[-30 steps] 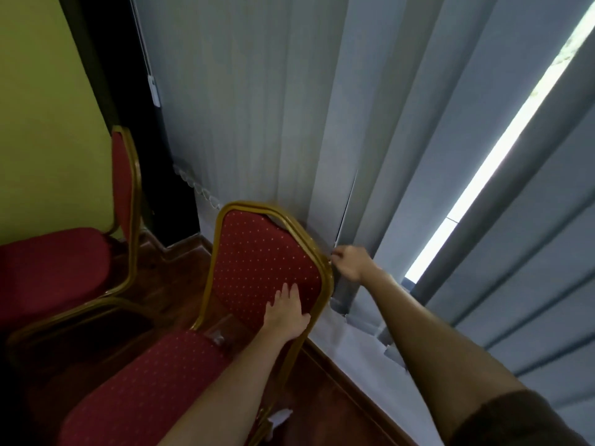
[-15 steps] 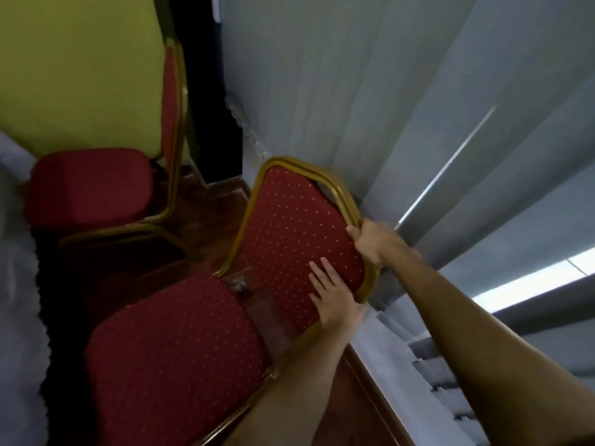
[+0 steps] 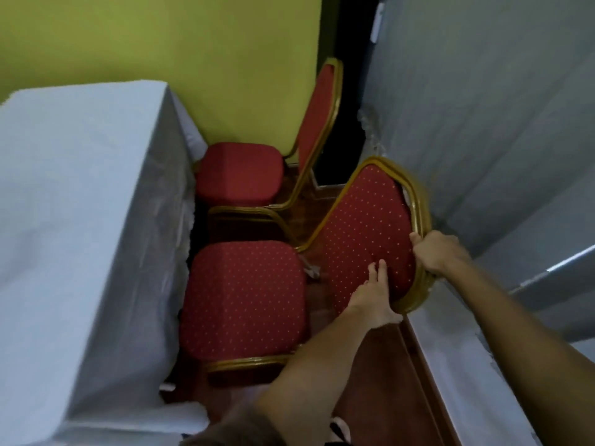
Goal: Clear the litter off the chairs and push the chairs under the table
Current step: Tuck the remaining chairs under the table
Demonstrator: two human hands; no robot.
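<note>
The near chair has a red dotted seat and a gold frame, and its seat front touches the white cloth of the table. My left hand presses flat on the front of its red backrest. My right hand grips the gold frame at the backrest's right edge. A second red chair stands behind it against the green wall, its seat also at the cloth. A small pale scrap lies in the gap between the near chair's seat and backrest.
Grey vertical blinds hang close on the right, above a pale sill. The green wall closes the back. Dark wooden floor runs between chair and sill.
The view has swung left and down, bringing the cloth-covered table into sight. The near chair now stands with its seat against the cloth. Both hands stay on its backrest.
</note>
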